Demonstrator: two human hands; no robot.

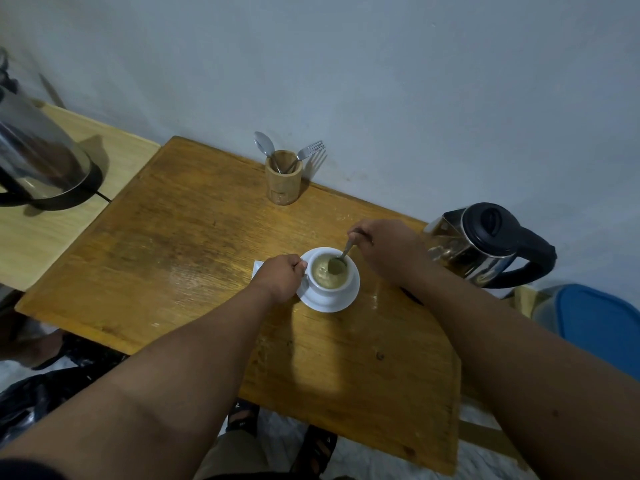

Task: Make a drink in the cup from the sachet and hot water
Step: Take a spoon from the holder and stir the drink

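A white cup [348,287] stands on a white saucer [341,303] near the middle of the wooden table [194,237]. The cup holds a pale, greenish-brown frothy drink. My left hand [282,277] grips the cup's handle on its left side. My right hand [388,249] pinches the stem of a metal spoon [341,259], whose bowl dips into the drink. A white corner, perhaps the sachet [257,266], peeks out from under my left hand.
A steel kettle with black lid and handle [485,244] stands at the table's right edge. A wooden holder with a spoon and fork [283,180] sits by the wall. Another kettle [41,157] rests on a lighter side table at left. A blue-lidded container [602,323] lies lower right.
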